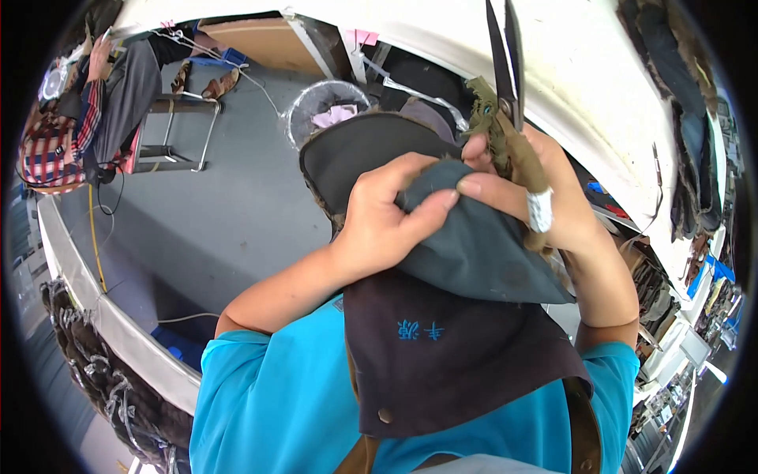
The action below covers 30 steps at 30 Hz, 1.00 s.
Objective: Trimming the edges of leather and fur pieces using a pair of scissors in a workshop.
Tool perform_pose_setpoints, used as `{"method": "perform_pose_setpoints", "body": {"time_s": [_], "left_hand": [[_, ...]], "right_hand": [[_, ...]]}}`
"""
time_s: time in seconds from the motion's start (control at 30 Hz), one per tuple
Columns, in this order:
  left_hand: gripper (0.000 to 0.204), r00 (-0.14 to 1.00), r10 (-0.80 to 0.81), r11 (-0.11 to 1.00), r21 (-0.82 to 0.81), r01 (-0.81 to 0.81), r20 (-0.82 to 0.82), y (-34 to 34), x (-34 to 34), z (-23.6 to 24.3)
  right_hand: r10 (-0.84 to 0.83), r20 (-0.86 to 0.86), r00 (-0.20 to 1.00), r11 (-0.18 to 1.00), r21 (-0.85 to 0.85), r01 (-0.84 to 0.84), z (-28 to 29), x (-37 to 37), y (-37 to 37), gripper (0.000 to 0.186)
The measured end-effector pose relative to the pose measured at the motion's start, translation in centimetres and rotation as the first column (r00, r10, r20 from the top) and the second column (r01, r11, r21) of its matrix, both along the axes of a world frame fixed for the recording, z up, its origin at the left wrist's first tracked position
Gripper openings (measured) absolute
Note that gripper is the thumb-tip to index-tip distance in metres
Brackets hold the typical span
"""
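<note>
Our dark apron (466, 355) has blue stitched characters (422, 329) on it, btw. Just beyond, we've got a smooth grey cloth (485, 237), lightly creased: left hand (387, 209) pinching its far edge, right hand (557, 186) pinching too while hanging onto scissors (509, 104).

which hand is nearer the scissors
The right: the right hand holds the scissors by the wrapped handles, blades pointing away. The left hand is apart from them, to their left, pinching the grey cloth.

Matt cloth piece (483, 249); scissors (508, 101) apparently metal.
</note>
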<state>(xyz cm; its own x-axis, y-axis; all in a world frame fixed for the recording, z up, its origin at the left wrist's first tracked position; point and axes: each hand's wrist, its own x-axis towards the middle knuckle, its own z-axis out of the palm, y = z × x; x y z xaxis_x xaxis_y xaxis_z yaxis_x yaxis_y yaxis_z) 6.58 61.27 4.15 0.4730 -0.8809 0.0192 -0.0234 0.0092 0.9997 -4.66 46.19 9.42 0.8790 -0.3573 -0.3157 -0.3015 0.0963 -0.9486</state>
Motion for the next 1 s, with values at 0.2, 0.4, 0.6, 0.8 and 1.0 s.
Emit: {"method": "perform_pose_setpoints", "body": {"time_s": [0.2,0.4,0.6,0.8,1.0], "left_hand": [[0.019,0.996,-0.035,0.998,-0.046,0.031,-0.088,0.7,0.5,-2.0],[0.017,0.871,-0.252,0.965,-0.04,0.26,-0.423,-0.7,2.7,1.1],[0.016,0.882,-0.251,0.967,-0.066,0.246,-0.399,-1.1,3.2,0.8],[0.014,0.907,-0.095,0.995,-0.014,0.098,-0.411,-2.0,2.0,-0.6],[0.019,0.975,-0.171,0.979,-0.139,0.151,-0.144,-2.9,2.0,-1.2]], "right_hand": [[-0.151,-0.107,0.983,0.988,-0.061,0.145,-1.1,-0.4,1.4,0.025],[-0.141,0.03,0.99,0.971,0.197,0.132,-1.2,-0.5,0.6,0.03],[-0.163,-0.111,0.98,0.945,0.268,0.188,0.4,-0.9,-0.9,0.04],[0.196,-0.226,0.954,0.911,-0.319,-0.263,1.5,-4.4,-5.2,0.078],[0.185,-0.33,0.926,0.807,-0.486,-0.334,1.9,-4.5,-4.3,0.032]]}}
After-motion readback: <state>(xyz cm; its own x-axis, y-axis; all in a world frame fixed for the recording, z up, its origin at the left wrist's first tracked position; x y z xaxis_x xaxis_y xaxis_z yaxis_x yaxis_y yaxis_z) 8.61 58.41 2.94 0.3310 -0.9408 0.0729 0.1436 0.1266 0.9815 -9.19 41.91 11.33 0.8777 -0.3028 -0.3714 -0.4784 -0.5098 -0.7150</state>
